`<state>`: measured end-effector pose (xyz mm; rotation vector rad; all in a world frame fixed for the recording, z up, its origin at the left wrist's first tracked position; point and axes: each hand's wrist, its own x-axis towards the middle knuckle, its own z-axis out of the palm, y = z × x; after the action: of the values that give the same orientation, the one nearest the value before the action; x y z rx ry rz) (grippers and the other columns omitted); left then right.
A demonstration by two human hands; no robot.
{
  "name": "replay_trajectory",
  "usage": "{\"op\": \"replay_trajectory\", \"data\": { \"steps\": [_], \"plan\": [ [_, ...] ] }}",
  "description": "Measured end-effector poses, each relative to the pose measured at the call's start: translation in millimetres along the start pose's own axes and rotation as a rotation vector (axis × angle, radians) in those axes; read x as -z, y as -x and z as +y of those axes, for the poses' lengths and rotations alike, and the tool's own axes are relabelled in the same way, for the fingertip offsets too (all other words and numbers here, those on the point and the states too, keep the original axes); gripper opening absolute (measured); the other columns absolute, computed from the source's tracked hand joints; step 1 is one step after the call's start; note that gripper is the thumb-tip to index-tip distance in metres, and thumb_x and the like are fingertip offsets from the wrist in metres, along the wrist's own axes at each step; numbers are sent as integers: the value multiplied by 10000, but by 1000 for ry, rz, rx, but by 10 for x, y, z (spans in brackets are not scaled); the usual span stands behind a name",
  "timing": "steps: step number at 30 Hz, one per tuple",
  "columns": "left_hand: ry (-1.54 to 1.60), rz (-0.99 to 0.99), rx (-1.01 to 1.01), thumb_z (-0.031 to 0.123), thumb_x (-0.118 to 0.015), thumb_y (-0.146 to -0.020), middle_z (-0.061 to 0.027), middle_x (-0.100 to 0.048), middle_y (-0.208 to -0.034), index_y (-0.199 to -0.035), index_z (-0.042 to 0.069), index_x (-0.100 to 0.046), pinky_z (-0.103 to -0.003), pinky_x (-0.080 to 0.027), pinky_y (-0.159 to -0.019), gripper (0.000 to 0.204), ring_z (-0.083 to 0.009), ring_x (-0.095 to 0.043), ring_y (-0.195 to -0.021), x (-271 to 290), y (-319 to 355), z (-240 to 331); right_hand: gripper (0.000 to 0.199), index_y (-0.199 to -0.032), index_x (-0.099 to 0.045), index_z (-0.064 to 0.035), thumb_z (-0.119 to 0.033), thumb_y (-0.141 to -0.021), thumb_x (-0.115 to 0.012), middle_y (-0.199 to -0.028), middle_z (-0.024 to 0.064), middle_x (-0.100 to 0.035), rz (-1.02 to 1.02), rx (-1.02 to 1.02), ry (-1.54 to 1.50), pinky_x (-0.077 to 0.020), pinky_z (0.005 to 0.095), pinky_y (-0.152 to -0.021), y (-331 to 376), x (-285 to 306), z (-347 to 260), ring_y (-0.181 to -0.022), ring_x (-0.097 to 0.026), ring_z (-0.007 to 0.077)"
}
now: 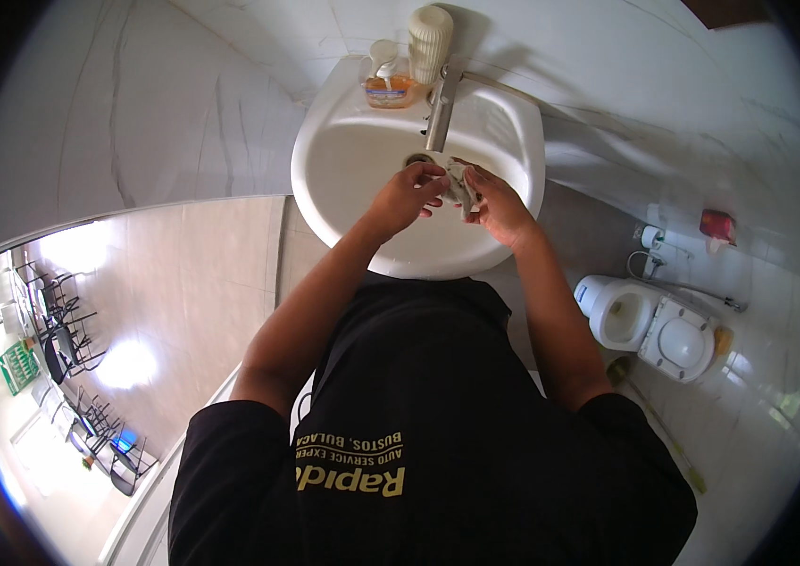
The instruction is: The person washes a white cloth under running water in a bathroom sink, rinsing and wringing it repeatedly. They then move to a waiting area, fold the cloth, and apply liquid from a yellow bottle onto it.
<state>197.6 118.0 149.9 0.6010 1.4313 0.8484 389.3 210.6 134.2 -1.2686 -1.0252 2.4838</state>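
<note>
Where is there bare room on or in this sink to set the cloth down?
The near half of the sink bowl, below both hands, is bare, as is its left inner wall. The back rim is crowded: a soap bottle and ribbed white cup flank the faucet. The left hand and right hand with the cloth fill the drain area.

You hold a small, crumpled grey-white cloth (459,182) bunched between your two hands, above the far middle of the white basin, just near of the tap.
</note>
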Motion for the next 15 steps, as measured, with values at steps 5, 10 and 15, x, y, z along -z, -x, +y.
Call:
{"op": "replay_trajectory", "data": {
  "steps": [5,10,15],
  "plan": [
    [-13,79,-95,292,-768,-900,-80,-658,-1088,-1303,21,-588,-297,-564,-758,517,-165,-666,-943,-32,-29,-118,469,-1472,-515,-163,-412,-1077,-474,-1187,15,-656,-40,9,-109,-549,357,-790,68,2,41,-989,-635,146],
    [-107,-21,-49,197,-759,-916,-49,-665,-1027,-1261,4,-567,-288,-541,-761,439,-122,-644,-903,56,-26,29,378,-1311,-636,-124,-371,-1090,-453,-1107,30,-685,133,119,165,-563,376,-796,42,169,95,-963,-662,164],
    [93,59,-16,302,-752,-925,-20,-652,-943,-1086,34,-626,-285,-544,-740,337,-102,-614,-848,18,18,4,324,-1233,-644,-79,-332,-1061,-535,-1051,30,-671,245,78,95,-544,317,-786,161,294,28,-927,-642,121]
  ]
}}
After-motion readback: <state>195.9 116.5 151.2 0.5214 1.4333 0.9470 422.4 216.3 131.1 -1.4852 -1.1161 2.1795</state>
